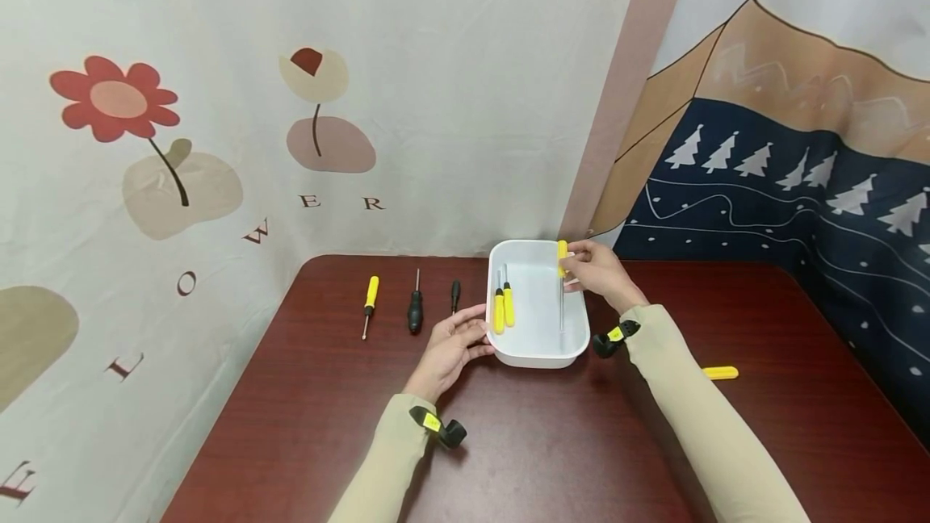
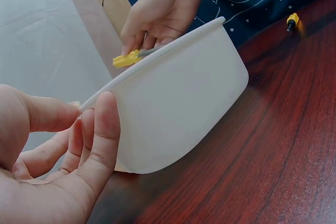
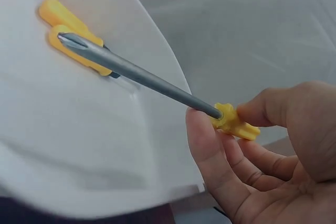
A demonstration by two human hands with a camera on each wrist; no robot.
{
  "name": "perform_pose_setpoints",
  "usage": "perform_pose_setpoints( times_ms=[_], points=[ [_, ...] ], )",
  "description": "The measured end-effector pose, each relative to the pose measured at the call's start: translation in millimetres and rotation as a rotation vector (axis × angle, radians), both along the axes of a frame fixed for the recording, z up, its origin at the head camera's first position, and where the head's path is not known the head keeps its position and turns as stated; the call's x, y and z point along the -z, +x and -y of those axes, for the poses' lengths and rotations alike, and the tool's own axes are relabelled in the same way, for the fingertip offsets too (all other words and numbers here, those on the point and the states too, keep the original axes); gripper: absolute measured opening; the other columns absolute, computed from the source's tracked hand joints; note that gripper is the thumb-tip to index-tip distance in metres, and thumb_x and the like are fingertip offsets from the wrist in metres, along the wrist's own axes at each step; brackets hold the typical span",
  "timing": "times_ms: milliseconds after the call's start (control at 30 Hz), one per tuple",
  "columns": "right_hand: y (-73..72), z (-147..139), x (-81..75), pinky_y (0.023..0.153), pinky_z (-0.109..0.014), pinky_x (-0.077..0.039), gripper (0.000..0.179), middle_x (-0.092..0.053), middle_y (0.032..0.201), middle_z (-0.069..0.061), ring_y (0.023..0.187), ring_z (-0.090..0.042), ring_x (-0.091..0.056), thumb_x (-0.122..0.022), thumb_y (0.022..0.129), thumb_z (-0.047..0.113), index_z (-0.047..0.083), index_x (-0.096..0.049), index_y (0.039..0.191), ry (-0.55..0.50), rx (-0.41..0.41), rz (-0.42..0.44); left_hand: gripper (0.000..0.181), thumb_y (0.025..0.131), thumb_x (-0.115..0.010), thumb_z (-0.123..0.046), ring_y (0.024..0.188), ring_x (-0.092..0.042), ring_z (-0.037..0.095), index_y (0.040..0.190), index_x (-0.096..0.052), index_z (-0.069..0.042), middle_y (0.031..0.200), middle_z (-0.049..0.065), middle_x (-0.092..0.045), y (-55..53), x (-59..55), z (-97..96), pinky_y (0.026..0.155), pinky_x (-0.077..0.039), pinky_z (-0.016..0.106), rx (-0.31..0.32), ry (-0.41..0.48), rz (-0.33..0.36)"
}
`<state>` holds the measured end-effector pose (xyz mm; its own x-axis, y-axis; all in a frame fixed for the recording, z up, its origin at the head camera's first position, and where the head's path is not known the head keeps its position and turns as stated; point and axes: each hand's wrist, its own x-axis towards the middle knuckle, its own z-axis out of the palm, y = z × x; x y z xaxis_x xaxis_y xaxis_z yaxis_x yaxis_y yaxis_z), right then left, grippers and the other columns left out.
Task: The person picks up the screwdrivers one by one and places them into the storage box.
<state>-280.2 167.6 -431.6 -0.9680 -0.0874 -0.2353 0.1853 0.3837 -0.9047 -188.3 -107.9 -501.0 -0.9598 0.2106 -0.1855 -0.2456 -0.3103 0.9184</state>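
One bare left hand is pinching the left rim of a white, rectangular, round-cornered tray standing on a dark red, wood-grained tabletop. The right hand is gripping a yellow-handled metal screwdriver over the tray's right side. Two yellow-and-black screwdrivers are lying at left within. This step is seemingly setting the held screwdriver in place; the next move is probably calling for lowering it, then loosening the right hand's grip.

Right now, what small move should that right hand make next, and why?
Probably lower the yellow screwdriver into the white tray and release it: the right hand holds it over bare tray floor, two yellow-handled screwdrivers already lie inside, and the left hand holds the tray.
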Motion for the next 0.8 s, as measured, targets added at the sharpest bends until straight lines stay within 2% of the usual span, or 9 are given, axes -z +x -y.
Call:
perform_pose_setpoints(
  times_ms=[400, 800],
  points=[
    [-8.7, 11.8, -0.1, 0.079, -0.029, -0.065, 0.053, -0.056, 0.133, -0.021, 0.107, -0.028, -0.067, -0.059, 0.104, 0.020, 0.004, -0.041, 0.150, 0.046, 0.012, 0.030, 0.045, 0.100, -0.059, 0.003, 0.080, -0.063, 0.014, 0.144, -0.054, 0.000, 0.100, 0.007, -0.062, -0.2, 0.6, -0.5, 0.072, -0.062, 0.026, 0.004, 0.000, -0.001],
    [-13.9, 23.8, -0.6, 0.077, -0.030, -0.065, 0.052, -0.059, 0.126, -0.020, 0.095, -0.023, -0.069, -0.062, 0.101, 0.019, 0.003, -0.043, 0.147, 0.055, 0.015, 0.050, 0.045, 0.100, -0.058, 0.004, 0.081, -0.064, 0.014, 0.145, -0.053, 0.000, 0.101, 0.008, -0.062, -0.3, 1.7, 0.2, 0.073, -0.062, 0.026, 0.003, 0.008, -0.003]
  ],
)
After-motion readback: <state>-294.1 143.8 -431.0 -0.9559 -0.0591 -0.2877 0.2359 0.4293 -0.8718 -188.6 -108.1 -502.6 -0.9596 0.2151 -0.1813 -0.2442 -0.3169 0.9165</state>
